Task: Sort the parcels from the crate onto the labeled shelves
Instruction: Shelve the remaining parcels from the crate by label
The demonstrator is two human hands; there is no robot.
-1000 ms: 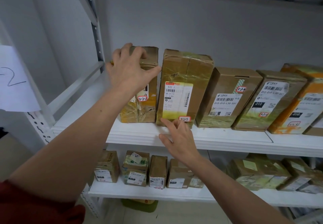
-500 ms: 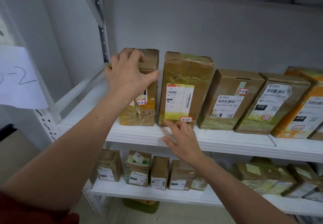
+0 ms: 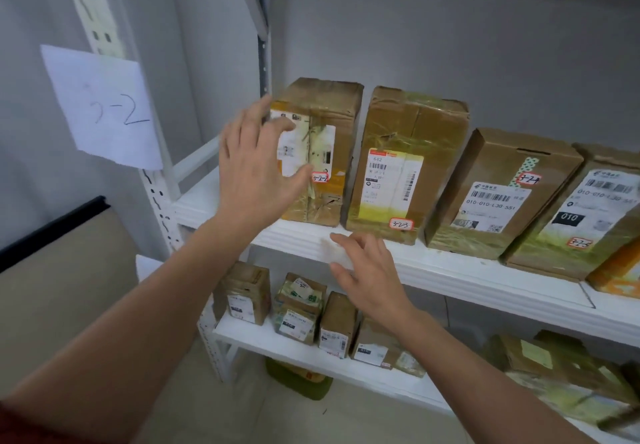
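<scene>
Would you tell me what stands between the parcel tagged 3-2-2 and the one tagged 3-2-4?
The tall parcel tagged 3-2-3 stands upright there, between the 3-2-2 parcel and the 3-2-4 parcel; the head view shows it.

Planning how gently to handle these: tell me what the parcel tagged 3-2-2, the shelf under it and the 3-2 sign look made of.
Parcel tagged 3-2-2: brown cardboard, matte, creased at the edges, bound in glossy clear tape that wrinkles and shines. Shelf: smooth white board, likely painted metal or laminate; the look leaves it open. 3-2 sign: thin white paper sheet, handwritten.
</scene>
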